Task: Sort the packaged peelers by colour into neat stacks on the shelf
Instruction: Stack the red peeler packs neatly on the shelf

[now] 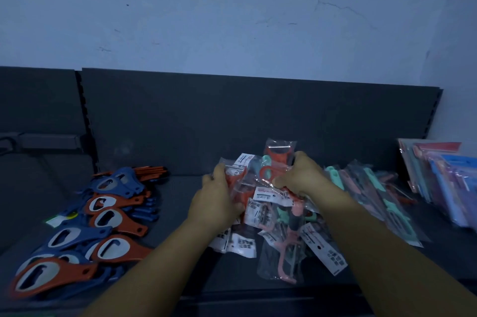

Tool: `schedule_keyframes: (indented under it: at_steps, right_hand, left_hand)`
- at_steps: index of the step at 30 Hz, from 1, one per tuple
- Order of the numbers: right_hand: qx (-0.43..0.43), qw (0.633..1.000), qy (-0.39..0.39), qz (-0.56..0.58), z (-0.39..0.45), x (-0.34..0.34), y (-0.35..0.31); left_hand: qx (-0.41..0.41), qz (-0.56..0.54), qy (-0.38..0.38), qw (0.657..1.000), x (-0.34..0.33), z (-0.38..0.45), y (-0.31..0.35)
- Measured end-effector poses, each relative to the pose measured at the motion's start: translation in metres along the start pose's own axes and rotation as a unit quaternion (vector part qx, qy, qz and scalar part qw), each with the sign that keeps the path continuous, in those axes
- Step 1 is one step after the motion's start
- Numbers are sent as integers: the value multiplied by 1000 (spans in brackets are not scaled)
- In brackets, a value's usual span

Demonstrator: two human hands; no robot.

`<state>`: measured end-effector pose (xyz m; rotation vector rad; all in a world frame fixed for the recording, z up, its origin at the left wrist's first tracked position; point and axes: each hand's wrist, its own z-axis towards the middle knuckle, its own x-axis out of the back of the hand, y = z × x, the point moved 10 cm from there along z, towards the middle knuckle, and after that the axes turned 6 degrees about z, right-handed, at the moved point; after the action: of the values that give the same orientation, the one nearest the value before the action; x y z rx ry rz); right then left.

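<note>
Between both hands (218, 195) lie packaged peelers (273, 203).

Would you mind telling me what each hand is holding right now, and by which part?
The right hand pinches an orange packaged peeler near the bag's lower middle. The left hand grips another orange peeler packet along its left side.

Both forearms bare to frame edge, no sleeves, gloves, rings or watch on left hand (216, 194) or right hand (300, 176).
</note>
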<state>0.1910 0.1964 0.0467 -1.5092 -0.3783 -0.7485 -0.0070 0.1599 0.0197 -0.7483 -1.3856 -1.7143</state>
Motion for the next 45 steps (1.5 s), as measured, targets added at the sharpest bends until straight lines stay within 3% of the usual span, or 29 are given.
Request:
schedule_keyframes:
  at_steps: [6,14,20,28,38,45]
  right_hand:
    - [76,997,21,-4,-9,-1,-18]
    - [130,986,67,79,-31,20,-15]
    - [146,981,58,116,-51,24,-15]
    - [141,959,80,231,-87,44,6]
    - [71,935,252,238,-175,129,70]
    - [-43,908,370,190,-292,175,156]
  left_hand:
    - [-8,-9,28,1000,7,-5,7]
    - [5,-51,86,995,31,-15,8]
    - [-4,-82,155,984,62,-31,17]
    - [-47,-118,189,974,71,-60,49]
    - [-184,-190,87,960,34,-99,141]
    - [-288,-266,-16,920,-26,-179,208]
